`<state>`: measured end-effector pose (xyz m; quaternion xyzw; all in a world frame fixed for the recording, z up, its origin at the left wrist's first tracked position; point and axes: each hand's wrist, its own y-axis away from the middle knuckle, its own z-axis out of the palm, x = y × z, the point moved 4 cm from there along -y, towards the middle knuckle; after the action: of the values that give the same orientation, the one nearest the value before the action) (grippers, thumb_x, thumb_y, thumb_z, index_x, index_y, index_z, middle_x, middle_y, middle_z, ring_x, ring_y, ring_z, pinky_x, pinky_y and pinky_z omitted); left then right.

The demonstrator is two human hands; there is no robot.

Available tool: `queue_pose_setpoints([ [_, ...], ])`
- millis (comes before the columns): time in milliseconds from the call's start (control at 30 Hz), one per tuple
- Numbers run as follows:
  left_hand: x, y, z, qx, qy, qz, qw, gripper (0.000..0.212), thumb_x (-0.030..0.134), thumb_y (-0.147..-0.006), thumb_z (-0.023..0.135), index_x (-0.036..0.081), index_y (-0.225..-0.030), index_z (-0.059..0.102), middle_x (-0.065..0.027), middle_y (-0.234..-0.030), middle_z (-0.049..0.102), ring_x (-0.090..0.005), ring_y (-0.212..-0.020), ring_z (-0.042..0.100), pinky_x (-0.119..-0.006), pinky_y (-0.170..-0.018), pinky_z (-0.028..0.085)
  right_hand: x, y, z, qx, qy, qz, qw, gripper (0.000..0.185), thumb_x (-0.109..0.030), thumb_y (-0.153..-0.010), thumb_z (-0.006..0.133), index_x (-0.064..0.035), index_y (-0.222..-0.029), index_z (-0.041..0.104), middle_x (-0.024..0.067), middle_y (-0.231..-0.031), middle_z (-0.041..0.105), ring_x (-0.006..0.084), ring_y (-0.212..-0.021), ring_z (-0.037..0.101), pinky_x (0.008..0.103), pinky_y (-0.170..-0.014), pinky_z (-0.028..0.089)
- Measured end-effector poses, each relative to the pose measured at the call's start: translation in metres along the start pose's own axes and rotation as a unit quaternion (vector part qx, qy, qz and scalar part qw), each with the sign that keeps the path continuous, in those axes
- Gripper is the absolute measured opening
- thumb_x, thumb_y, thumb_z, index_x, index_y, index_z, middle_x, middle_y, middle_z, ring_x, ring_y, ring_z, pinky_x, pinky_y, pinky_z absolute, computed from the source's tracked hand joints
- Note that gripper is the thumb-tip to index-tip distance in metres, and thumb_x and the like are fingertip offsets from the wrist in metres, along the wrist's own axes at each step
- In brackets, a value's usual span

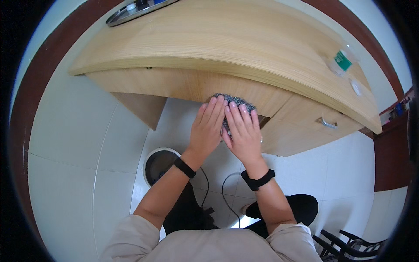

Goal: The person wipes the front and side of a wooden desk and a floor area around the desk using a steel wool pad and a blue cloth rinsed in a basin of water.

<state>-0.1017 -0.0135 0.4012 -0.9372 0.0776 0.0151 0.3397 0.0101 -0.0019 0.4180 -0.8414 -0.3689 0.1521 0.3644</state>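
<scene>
Both of my hands lie flat, side by side, on a dark grey speckled cloth against the front panel of a light wooden desk. My left hand covers the cloth's left side, its fingertips near the cloth's upper edge. On the right part rests my right hand, fingers slightly spread. Much of the cloth is hidden under the palms. A small dark gap shows beneath the panel, just right of my right fingers.
A round metal tray holds small items on the desktop's far left. At the right stand a clear plastic bottle and a white cap. A bucket is on the floor by my left forearm; cables hang between my legs. Black chair, lower right.
</scene>
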Motion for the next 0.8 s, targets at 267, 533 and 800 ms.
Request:
queue_pose_setpoints([
  [267,0.021,-0.01,0.003,0.039,0.072,-0.025,0.996,0.054,0.017,-0.082,0.048,0.004,-0.134,0.044,-0.0076,-0.145,0.036,-0.0197,-0.136,0.03,-0.038,-0.112,0.017,0.009,0.0,-0.023,0.019,0.001,0.05,0.999,0.056,-0.009,-0.073,0.058,-0.0072,-0.129,0.052,0.0057,-0.136,0.047,0.0241,-0.126,0.042,0.0425,-0.107,0.029],
  [533,0.038,-0.029,-0.024,0.049,0.077,-0.022,0.996,0.057,0.019,-0.081,0.05,0.0,-0.134,0.041,-0.0159,-0.145,0.035,-0.0278,-0.135,0.031,-0.043,-0.111,0.017,0.013,-0.016,-0.047,0.053,0.016,0.058,0.997,0.052,-0.006,-0.073,0.055,-0.0045,-0.125,0.054,0.0077,-0.134,0.049,0.0267,-0.121,0.045,0.0439,-0.101,0.035],
  [800,0.02,-0.032,-0.1,0.187,0.034,-0.027,0.981,0.043,0.017,-0.086,0.047,0.008,-0.128,0.051,-0.0069,-0.14,0.044,-0.0211,-0.133,0.034,-0.039,-0.113,0.014,-0.015,-0.044,-0.088,0.167,0.008,0.022,0.986,0.037,-0.012,-0.085,0.051,-0.0062,-0.121,0.058,0.0108,-0.131,0.053,0.0284,-0.117,0.049,0.0424,-0.099,0.035],
])
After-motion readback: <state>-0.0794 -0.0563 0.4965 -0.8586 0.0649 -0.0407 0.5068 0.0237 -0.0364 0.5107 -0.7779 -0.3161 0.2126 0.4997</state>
